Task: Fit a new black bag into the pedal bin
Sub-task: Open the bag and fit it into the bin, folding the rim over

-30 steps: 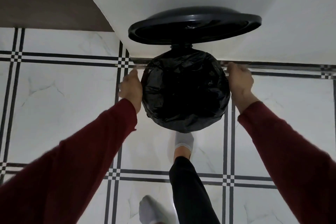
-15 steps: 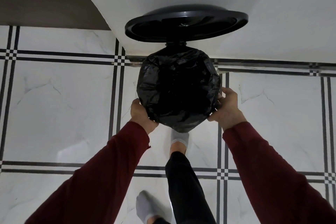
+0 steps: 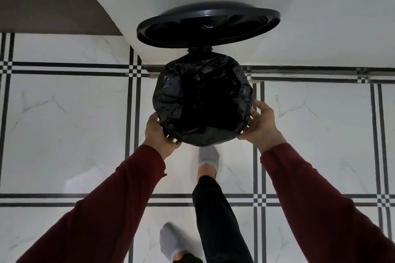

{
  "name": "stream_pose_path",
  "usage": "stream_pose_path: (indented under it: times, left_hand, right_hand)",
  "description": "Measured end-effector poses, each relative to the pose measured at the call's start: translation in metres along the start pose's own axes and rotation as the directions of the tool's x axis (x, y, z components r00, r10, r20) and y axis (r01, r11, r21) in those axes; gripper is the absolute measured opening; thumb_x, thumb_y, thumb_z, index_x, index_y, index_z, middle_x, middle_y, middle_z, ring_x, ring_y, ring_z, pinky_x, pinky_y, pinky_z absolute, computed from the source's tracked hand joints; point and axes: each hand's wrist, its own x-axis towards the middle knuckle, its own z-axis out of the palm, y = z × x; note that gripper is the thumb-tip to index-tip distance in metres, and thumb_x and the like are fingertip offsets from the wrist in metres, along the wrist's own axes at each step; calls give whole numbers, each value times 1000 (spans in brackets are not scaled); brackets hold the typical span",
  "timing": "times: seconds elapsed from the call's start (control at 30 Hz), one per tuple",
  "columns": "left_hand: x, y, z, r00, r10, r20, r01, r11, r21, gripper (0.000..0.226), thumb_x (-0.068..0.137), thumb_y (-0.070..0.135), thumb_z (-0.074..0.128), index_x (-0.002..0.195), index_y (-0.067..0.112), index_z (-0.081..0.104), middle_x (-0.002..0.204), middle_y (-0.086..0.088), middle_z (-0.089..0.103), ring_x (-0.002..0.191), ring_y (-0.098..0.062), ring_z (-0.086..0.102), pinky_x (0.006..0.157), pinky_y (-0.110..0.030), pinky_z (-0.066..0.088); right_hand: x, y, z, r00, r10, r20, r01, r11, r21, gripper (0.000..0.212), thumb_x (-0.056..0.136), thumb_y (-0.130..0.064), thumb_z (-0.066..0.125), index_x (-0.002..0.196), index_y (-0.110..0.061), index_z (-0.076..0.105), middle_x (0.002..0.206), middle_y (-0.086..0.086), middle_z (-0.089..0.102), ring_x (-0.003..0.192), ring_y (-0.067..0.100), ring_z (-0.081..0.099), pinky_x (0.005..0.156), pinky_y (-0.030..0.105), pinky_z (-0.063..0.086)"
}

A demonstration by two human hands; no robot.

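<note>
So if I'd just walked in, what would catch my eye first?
The black bag stretched over the bin's mouth, dead centre, with the round lid standing open above it. Then the left hand and right hand pressing its near edge, and a grey-socked foot just below.

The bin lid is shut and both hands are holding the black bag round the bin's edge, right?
Not quite. The lid is up, standing open behind the bin, as the head view shows. The rest is right: the left hand and the right hand are on the near edge of the black bag that covers the bin's top.
</note>
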Motion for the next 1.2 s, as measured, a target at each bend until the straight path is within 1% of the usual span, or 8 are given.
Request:
stream_pose_path:
  times: [0.3,0.37,0.47,0.6,0.77,0.93,1.03,1.2]
  left_hand:
    - [3,7,-2,997,11,-74,3,981,195,23,93,43,67,110,27,68,115,6,68,112,-17,58,98,-50,46]
    - [4,8,-3,996,4,-92,16,978,208,24,93,45,67,111,29,68,110,7,67,106,-15,58,91,-45,46]
    - [6,6,-3,999,-8,-49,16,987,158,38,98,56,56,116,24,67,112,4,67,98,-16,60,83,-40,48]
    - [8,2,-6,999,-36,14,36,999,34,48,99,61,47,118,22,65,125,-6,65,115,-26,62,106,-54,44]
    - [7,-10,-10,1000,-10,10,12,975,-223,50,100,49,58,127,7,57,123,-18,65,110,-31,69,93,-48,59]
    - [2,-22,-12,998,-54,-45,55,998,17,49,98,61,48,134,30,60,140,0,53,136,-25,40,114,-63,32]
    - [1,-29,-9,997,-72,35,76,989,-130,40,95,52,57,125,26,64,134,-8,59,124,-30,59,104,-60,47]
    - [4,-40,-3,998,-13,67,31,960,-277,38,99,46,58,118,14,65,134,-14,67,115,-33,70,101,-53,55]
  right_hand:
    - [7,5,1,1000,-4,18,5,1000,-23,9,80,-31,63,74,-25,59,100,-6,61,103,18,61,95,42,52]
    - [11,11,-1,999,-19,47,18,1000,15,18,87,-32,65,73,-22,72,93,-3,74,98,22,71,94,47,57]
    - [11,22,-1,995,-43,90,32,992,120,29,96,-42,63,99,-19,79,103,4,79,101,27,76,94,48,59]
    - [11,26,-1,996,-57,68,41,974,221,28,97,-31,54,77,-19,69,95,1,70,102,23,72,100,45,56]
    - [1,34,-8,998,-28,-50,35,990,137,19,90,-30,54,81,-26,70,106,-7,71,115,16,63,103,46,44]
    - [-13,48,-10,997,-65,-45,71,985,155,27,89,-20,50,98,-23,76,115,-1,74,111,21,66,94,48,53]
    - [-16,55,-8,997,-57,-50,66,977,201,26,87,-18,50,99,-20,73,118,0,73,111,25,66,83,48,57]
    - [-15,61,1,999,-36,-24,42,930,366,25,89,-23,54,101,-9,70,120,10,69,121,33,66,102,54,52]
